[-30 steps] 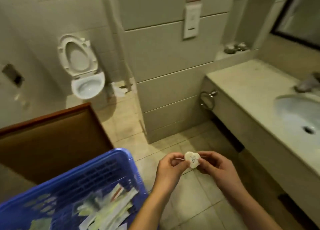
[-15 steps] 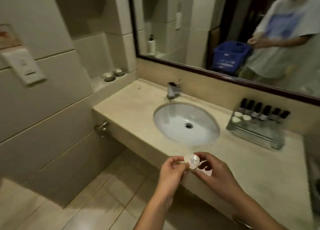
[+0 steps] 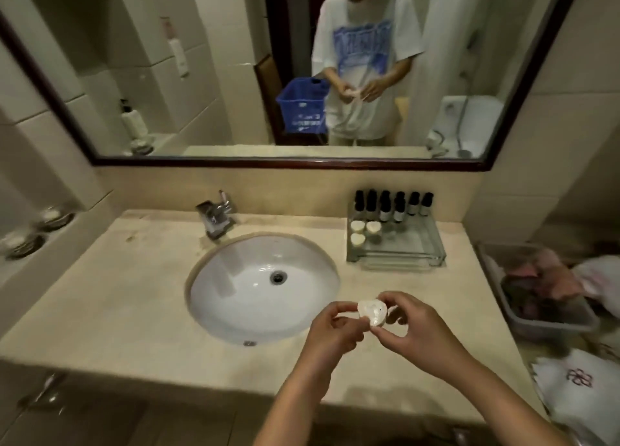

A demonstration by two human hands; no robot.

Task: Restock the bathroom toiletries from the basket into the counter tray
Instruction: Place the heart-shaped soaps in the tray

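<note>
Both hands meet just in front of the sink point(image 3: 235, 298), to its right: the left hand point(image 3: 330, 333) and right hand point(image 3: 414, 330) each pinch a small white heart-shaped toiletry point(image 3: 371, 312) between fingertips, holding it in the air above the beige surface point(image 3: 110, 315). The clear counter tray point(image 3: 399, 262) stands right of the sink toward the wall, with a row of dark-capped bottles point(image 3: 392, 204) at its back and 3 similar white pieces point(image 3: 357, 226) in its sink-side corner. The placement likely goes best with 1 hand letting go and the other carrying the piece over the tray's low front wall, setting it flat beside those 3 without nudging the bottles. The blue basket point(image 3: 302, 110) shows only in the mirror above the sink
</note>
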